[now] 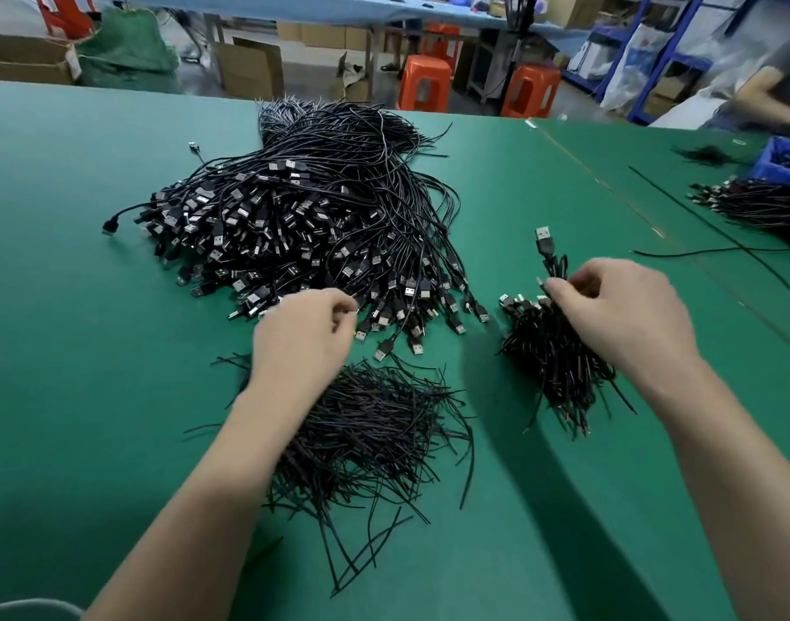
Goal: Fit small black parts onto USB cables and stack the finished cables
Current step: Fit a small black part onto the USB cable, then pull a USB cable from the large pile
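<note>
Hundreds of USB cables (303, 217) lie heaped at eleven o'clock: light, limp cords with hard metal plugs, best taken at the plug. Thin black pieces (375, 432) at six o'clock seem slippery. The right hand (617, 316) grips a bundle (559, 365) at three o'clock; the fingers of the left hand (303, 333) curl, around what I cannot tell.

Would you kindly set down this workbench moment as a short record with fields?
surface: green table
centre: large cable pile, plugs fanned toward the person
near centre: heap of thin black strands
right: small stack of cables, partly under the right hand
left hand: fingers curled at the large pile's near edge; too small to tell what, if anything, it pinches
right hand: pinches a USB cable, plug pointing away from the person
far right: blue bin beside more cables
</note>
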A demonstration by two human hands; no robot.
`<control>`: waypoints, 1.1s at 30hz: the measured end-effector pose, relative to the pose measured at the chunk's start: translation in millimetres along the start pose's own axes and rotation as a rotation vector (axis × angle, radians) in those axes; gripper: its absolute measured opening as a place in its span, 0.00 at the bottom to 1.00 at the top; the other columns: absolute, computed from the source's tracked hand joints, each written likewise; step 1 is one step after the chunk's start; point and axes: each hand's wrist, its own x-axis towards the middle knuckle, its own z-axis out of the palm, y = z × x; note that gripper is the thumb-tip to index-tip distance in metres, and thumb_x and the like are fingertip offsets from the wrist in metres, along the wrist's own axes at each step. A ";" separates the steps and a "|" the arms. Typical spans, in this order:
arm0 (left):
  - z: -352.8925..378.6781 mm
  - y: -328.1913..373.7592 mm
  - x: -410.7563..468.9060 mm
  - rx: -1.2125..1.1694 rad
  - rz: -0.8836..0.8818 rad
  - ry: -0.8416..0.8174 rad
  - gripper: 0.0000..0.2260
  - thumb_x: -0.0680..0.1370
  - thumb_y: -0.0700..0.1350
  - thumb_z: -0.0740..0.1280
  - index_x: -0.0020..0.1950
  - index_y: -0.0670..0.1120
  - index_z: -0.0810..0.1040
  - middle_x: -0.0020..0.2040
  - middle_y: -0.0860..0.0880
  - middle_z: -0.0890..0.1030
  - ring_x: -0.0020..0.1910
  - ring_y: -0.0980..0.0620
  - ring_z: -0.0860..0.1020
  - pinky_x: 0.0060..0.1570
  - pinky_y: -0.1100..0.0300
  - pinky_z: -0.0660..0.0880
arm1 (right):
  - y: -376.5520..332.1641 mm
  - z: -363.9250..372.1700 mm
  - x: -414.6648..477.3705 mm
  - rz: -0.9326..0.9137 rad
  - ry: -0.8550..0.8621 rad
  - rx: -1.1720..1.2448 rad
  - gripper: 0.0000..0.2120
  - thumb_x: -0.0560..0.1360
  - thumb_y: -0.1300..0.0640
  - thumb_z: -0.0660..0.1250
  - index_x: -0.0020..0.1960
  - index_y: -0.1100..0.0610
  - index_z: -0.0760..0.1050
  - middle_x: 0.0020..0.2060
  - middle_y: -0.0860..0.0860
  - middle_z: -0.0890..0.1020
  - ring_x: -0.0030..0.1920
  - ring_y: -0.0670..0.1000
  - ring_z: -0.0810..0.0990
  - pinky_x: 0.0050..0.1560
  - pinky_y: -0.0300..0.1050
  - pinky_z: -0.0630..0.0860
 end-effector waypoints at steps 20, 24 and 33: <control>-12.8 -7.8 33.8 -0.226 -0.082 -0.421 0.02 0.77 0.51 0.74 0.45 0.55 0.87 0.31 0.59 0.83 0.23 0.63 0.71 0.24 0.70 0.68 | -32.5 34.9 -28.0 -0.272 -0.049 -0.109 0.15 0.79 0.46 0.68 0.61 0.52 0.75 0.56 0.51 0.72 0.61 0.54 0.69 0.61 0.53 0.67; -38.8 6.0 7.0 -0.374 0.097 -0.494 0.03 0.77 0.50 0.74 0.44 0.54 0.87 0.30 0.59 0.78 0.27 0.60 0.71 0.28 0.71 0.68 | -60.5 33.7 -46.9 -0.441 -0.124 0.200 0.20 0.79 0.48 0.69 0.70 0.47 0.71 0.61 0.45 0.74 0.64 0.46 0.70 0.65 0.43 0.69; -86.2 21.8 -25.9 -0.575 0.289 -0.470 0.04 0.76 0.51 0.74 0.46 0.53 0.87 0.32 0.56 0.79 0.30 0.62 0.72 0.33 0.71 0.68 | -80.2 47.9 -89.2 -0.462 0.229 0.547 0.13 0.78 0.61 0.68 0.62 0.55 0.77 0.54 0.45 0.75 0.55 0.45 0.75 0.56 0.43 0.74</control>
